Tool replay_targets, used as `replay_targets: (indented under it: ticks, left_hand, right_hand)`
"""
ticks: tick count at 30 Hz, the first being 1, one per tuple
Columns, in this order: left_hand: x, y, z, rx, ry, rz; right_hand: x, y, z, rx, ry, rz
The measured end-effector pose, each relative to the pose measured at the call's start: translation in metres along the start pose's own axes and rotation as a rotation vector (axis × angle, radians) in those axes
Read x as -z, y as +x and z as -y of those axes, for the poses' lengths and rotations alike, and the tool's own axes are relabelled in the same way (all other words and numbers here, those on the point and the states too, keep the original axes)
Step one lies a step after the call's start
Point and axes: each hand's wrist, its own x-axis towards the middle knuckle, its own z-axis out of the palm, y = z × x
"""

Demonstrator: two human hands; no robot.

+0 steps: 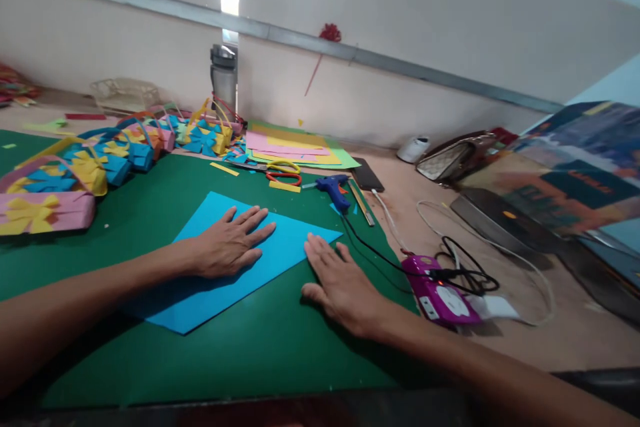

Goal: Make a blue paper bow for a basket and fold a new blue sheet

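Observation:
A sheet of blue paper (285, 247), folded to a point at its right end, lies on the green mat (280, 353). My left hand (233, 243) rests flat on the paper's middle, fingers stretched to the right. At the paper's right point, the fingertips of my right hand (345, 287) touch its lower edge; the fingers are extended and the thumb stands apart. Part of the paper's left side is hidden under my left forearm. Beyond the paper are scissors (284, 178) with red and yellow handles and a blue glue gun (334, 190).
Several small paper baskets (90, 170) with bows stand at the left. Coloured paper sheets (300, 147) are stacked at the back, near a bottle (223, 77). A phone (367, 175), a cutter (361, 203) and a purple power strip (437, 290) with cables lie at the right.

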Motion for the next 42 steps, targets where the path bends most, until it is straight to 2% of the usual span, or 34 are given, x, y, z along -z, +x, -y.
replay_targets:
  ticks: [3,6,9,13,17,21,25,31,37,42]
  left_hand:
    - [-0.002,-0.001,-0.001,0.006,0.013,-0.031]
    - [-0.002,-0.002,-0.003,-0.001,0.036,-0.044]
    - [-0.002,-0.002,-0.007,-0.003,0.067,-0.064]
    - [-0.003,-0.001,-0.013,0.010,0.106,-0.091]
    - [-0.004,0.000,-0.016,-0.018,0.083,-0.051]
    - [-0.003,0.000,-0.014,-0.033,0.052,-0.032]
    - [-0.004,0.000,-0.012,-0.048,0.054,-0.046]
    - [-0.008,-0.001,-0.011,-0.065,0.054,-0.098]
    - [-0.012,0.001,-0.008,-0.062,0.030,-0.117]
    - [-0.007,0.002,-0.006,-0.061,-0.009,-0.075]
  right_hand:
    - [0.004,0.002,-0.023,-0.138,-0.056,-0.016]
    - [0.008,0.003,-0.027,-0.176,-0.066,-0.023]
    - [0.010,0.006,-0.017,-0.150,-0.053,-0.025]
    - [0.010,0.015,0.003,0.004,0.008,-0.016]
    - [0.015,0.030,0.007,0.111,0.005,-0.085]
    - [0.021,0.045,-0.004,0.078,-0.011,-0.149]
    - [0.020,0.047,-0.009,0.014,-0.033,-0.186]
    - [0.021,0.036,0.014,0.002,0.040,-0.115]
    - [0.028,0.040,0.037,0.018,0.116,-0.021]
    - [0.029,0.045,0.055,0.067,0.156,0.033]
